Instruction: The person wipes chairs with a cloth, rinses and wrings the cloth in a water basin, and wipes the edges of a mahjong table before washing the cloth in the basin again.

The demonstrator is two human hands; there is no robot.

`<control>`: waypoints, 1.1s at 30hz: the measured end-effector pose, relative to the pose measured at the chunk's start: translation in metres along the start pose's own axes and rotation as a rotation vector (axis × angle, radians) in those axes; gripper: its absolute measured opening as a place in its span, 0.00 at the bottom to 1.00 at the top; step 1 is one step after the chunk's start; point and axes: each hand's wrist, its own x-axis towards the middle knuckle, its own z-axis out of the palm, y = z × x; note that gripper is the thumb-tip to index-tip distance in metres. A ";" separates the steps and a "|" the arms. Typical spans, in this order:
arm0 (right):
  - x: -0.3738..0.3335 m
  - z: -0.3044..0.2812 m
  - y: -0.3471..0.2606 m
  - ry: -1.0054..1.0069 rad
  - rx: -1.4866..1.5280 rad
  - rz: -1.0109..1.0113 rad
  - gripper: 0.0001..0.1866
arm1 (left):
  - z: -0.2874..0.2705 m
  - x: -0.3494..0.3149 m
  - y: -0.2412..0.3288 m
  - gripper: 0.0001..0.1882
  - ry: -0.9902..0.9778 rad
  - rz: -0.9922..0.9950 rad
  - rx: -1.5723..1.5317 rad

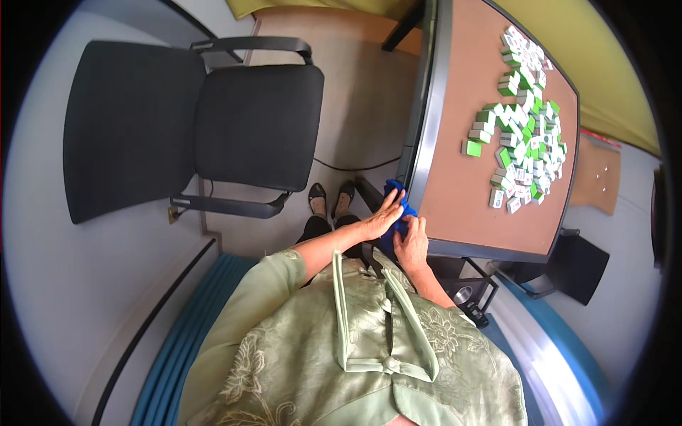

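Cloth [408, 210], blue, bunched up at the near left corner of the worktop [462, 213], right by the rim [428, 142]. Left fingers [393, 207] stretched out over the cloth, right fingers [413, 228] bent down just beside, at the same corner. Can't tell about any actual grip from up here, too much tucked out of sight.

For doing this bit well: probably best to flatten the bunched part first, then press along the rim with the full length of the fingers, not just the tips. Pin with one side near the corner, work outward with the other, then swap. Go easy around the bend, likely the spot for a snag or a slip. Gather up any loose ends too, no dangling below the worktop.

No worries about the tiles [529, 138], piled toward the worktop's right side, well apart from the cloth. Chair [259, 124] off to the left of the worktop, probably enough room for a sidestep along that edge.
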 end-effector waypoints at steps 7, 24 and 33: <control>0.121 -0.008 -0.003 0.160 -0.022 -0.016 0.20 | -0.055 0.093 0.055 0.40 0.229 -0.059 -0.103; -0.006 0.000 0.003 -0.057 -0.031 -0.117 0.17 | 0.004 0.005 0.034 0.43 -0.096 -0.765 -0.668; 0.075 -0.015 0.010 0.133 0.040 -0.215 0.09 | -0.039 0.076 0.087 0.52 0.009 -0.499 -0.671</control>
